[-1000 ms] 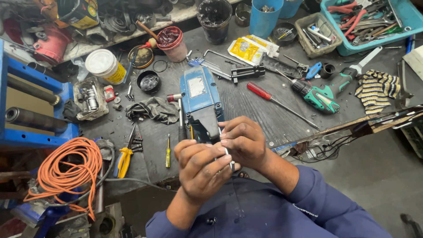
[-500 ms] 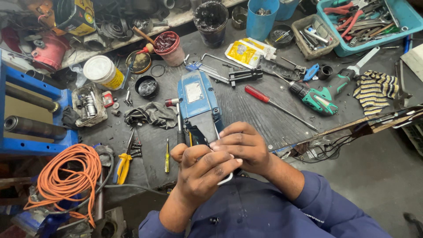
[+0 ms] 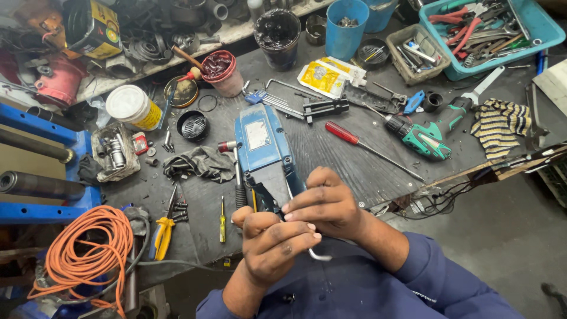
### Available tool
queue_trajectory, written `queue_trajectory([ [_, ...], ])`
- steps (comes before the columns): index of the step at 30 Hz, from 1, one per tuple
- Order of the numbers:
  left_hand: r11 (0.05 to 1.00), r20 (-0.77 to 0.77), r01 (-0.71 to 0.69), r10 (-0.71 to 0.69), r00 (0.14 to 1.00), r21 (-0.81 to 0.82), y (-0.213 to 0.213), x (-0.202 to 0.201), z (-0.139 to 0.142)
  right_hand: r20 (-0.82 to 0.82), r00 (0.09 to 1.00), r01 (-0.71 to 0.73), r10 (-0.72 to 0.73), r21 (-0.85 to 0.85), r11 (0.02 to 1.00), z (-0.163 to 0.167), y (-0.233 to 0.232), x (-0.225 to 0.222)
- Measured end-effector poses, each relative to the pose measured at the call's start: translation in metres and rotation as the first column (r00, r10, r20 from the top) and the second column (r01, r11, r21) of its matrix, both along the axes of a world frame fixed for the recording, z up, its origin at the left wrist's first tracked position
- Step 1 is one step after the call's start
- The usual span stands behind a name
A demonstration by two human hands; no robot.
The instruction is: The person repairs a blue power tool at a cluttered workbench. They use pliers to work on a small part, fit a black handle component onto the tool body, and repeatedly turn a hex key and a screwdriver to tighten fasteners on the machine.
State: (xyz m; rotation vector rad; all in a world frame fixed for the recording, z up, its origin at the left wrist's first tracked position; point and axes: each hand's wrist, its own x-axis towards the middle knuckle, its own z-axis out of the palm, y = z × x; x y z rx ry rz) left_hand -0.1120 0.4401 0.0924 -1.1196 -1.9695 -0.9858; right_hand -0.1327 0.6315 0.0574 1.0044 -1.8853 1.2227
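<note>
- The left hand (image 3: 273, 251) and right hand (image 3: 323, 204) met at the near edge of the workbench (image 3: 331, 150), fingers curled tight around the rear end of a blue power tool (image 3: 263, 150) and a bent white wire (image 3: 316, 255) that poked out below the left fingers.
- The blue power tool lay lengthwise on the bench, its far end pointing away from the person, its near end hidden under both hands.
- A teal tray (image 3: 540, 35) at the far right held red-handled pliers, wrenches and other hand tools.
- A small grey tray (image 3: 413, 68) beside it held bits and small metal pieces.
- A blue cup (image 3: 345, 32) contained metal parts.
- A dark bucket (image 3: 277, 35) was smeared black inside; what it held could not be told.
- A red cup (image 3: 220, 71) held dark grease with a wooden-handled tool stuck in it.
- A white lidded jar (image 3: 133, 106) stood closed.
- A red-handled screwdriver (image 3: 354, 139) and a green drill (image 3: 428, 139) lay to the right of the blue tool.
- An orange cable coil (image 3: 82, 254) hung at the near left.
</note>
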Motion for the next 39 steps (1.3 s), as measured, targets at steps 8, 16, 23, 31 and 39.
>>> queue_trajectory([
  [8, 0.996, 0.012, 0.021, -0.022, 1.000, 0.086, 0.002, -0.004, -0.008, 0.005, 0.996, -0.089, 0.090, -0.081, 0.993, -0.003, -0.006, -0.012],
  [16, 1.000, 0.007, -0.015, 0.015, 1.000, -0.004, -0.005, -0.008, 0.005, 0.011, 0.997, -0.071, 0.071, 0.013, 0.997, 0.006, -0.002, -0.013],
  [23, 1.000, 0.008, 0.020, -0.020, 1.000, 0.013, -0.003, -0.005, 0.005, 0.003, 0.998, -0.066, 0.067, -0.058, 0.996, 0.002, -0.009, -0.012],
  [31, 0.993, -0.052, -0.118, 0.119, 0.992, 0.029, -0.015, 0.010, 0.001, 0.037, 0.999, 0.032, -0.031, -0.043, 0.999, 0.002, -0.024, -0.002],
  [39, 0.994, 0.035, -0.098, 0.097, 0.995, 0.037, -0.030, 0.014, 0.002, 0.033, 0.995, 0.090, -0.089, -0.032, 0.995, -0.012, -0.029, 0.010],
])
